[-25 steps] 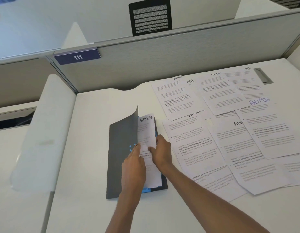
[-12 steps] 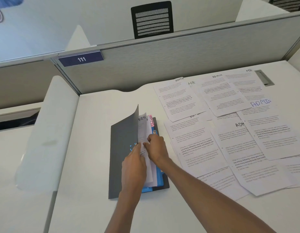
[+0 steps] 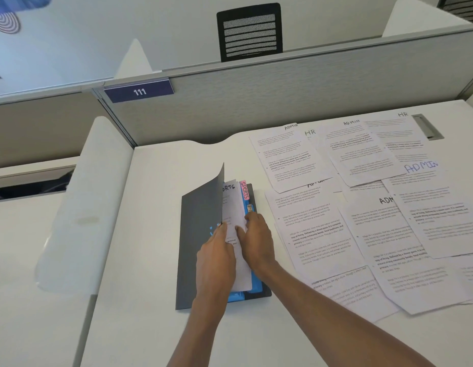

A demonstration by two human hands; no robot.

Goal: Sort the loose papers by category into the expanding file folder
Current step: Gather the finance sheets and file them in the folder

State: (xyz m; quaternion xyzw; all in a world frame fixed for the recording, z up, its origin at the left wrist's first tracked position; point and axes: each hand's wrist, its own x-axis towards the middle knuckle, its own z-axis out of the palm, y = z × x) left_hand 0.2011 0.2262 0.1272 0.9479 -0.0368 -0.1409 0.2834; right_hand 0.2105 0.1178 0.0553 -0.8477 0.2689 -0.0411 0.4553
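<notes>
Now, folder (image 3: 258,294) on white desk (image 3: 156,207).
Left hand (image 3: 217,255) flat on cover (image 3: 201,229), right hand (image 3: 256,242) pinching sheet (image 3: 234,207); papers (image 3: 362,221) three o'clock, partition (image 3: 283,102) twelve.

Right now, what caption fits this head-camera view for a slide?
Left hand touches the dark grey folder cover while right hand pinches a white SPORTS-headed sheet beside the pink SPORTS tab.

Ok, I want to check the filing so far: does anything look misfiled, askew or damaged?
Nothing looks damaged. The sheet headed SPORTS sits beside the pink SPORTS tab in the folder, which matches. Only the loose papers on the desk lie overlapping and skewed, not yet sorted.
</notes>
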